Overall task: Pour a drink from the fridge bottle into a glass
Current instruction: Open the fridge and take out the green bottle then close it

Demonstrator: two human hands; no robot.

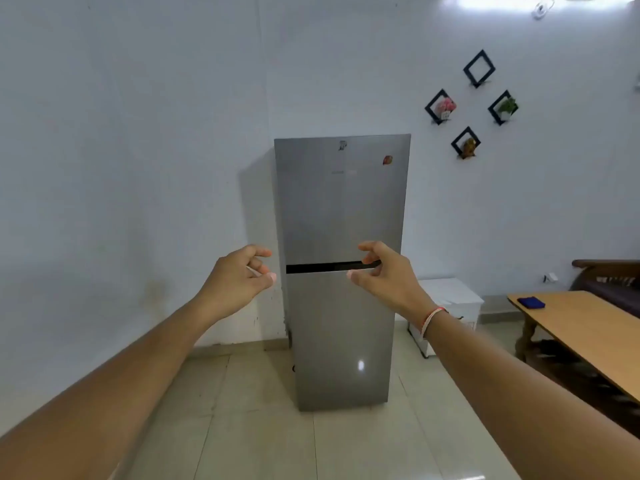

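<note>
Stood shut against the white wall (138, 133): a tall grey fridge (341, 323), both doors closed, bottle and glass nowhere visible. Flanked on the right by a wooden counter (588, 337) bearing a blue cloth (531, 302), with a small white cabinet (450, 306) between and four diamond shelves (479, 68) above. Reached out before the fridge, apart and empty: left hand (242, 278) and right hand (384, 275), fingers (363, 245) loosely curled, gripping nothing.

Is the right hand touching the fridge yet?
Cannot tell. In the head view the right hand overlaps the fridge at the dark gap between its doors, but one frontal view shows no depth, neither contact nor gap.
</note>
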